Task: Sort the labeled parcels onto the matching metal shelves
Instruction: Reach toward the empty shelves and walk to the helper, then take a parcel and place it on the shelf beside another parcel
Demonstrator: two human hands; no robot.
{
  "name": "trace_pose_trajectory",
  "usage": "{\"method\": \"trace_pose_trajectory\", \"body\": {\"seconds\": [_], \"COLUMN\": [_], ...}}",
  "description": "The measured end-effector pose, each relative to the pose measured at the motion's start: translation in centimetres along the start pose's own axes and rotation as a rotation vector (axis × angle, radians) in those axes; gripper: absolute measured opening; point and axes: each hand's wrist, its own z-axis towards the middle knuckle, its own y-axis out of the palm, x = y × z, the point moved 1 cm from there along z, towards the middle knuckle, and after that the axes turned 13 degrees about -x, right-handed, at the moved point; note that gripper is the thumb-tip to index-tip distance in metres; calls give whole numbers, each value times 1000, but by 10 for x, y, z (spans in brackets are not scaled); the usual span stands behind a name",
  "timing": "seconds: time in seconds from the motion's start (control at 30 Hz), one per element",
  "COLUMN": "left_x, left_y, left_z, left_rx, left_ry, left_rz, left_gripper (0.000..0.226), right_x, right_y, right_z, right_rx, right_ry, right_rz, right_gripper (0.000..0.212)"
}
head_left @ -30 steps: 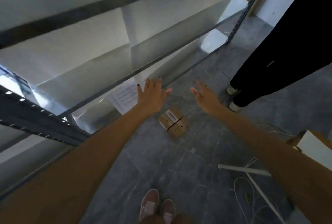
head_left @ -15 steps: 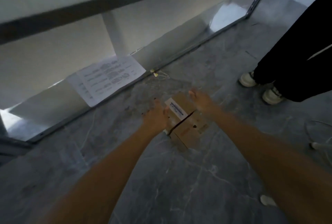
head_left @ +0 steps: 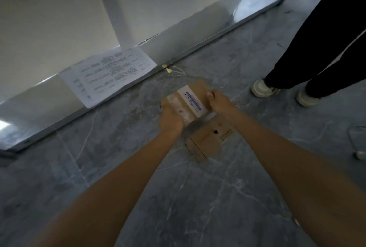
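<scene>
Two small brown cardboard parcels lie on the grey floor. The farther parcel (head_left: 190,100) carries a white label with blue print and clear tape. My left hand (head_left: 170,119) grips its near left edge and my right hand (head_left: 218,102) grips its right edge, so both hands hold it slightly raised. The second parcel (head_left: 210,141) lies just behind it, closer to me, flat on the floor. The bottom metal shelf (head_left: 49,112) runs along the left and back, low above the floor.
A printed paper sheet (head_left: 108,74) hangs over the shelf's front edge. Another person's legs in dark trousers and pale shoes (head_left: 265,88) stand at the right. A white cable (head_left: 356,143) lies at the far right on the floor.
My view dropped from the upper shelves to the floor. Both hands moved down from open in the air and closed on the labeled parcel, which now sits slightly lifted off the second parcel.
</scene>
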Motion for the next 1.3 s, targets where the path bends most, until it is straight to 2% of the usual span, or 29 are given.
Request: {"method": "trace_pose_trajectory", "body": {"seconds": [0.13,0.23,0.37,0.5,0.67,0.97,1.2,1.3], "left_x": [35,70,114,171,236,300,353,381], "left_y": [-36,-85,-148,-208,-282,-396,-482,-515], "left_z": [-52,-125,-214,-293,-379,-541,-667,-721], "left_rx": [63,128,139,138,156,115,60,77], "left_ry": [64,71,88,211,242,299,293,387], "left_rz": [-62,-86,-120,-46,-31,76,313,408], "left_gripper": [50,44,43,42,39,37,42,36], "right_x": [-37,-85,-143,-196,-265,-381,-456,-489], "right_y": [-27,-49,-77,-115,-160,-208,-225,-239], "right_z": [-45,-116,-211,-294,-383,-550,-688,-739], "right_rx": [85,100,103,108,151,172,173,249], "right_ry": [-10,-35,-96,-103,-127,-209,-187,-221], "right_rz": [-4,23,81,130,244,241,309,331], "right_gripper": [44,42,38,35,39,36,38,36]}}
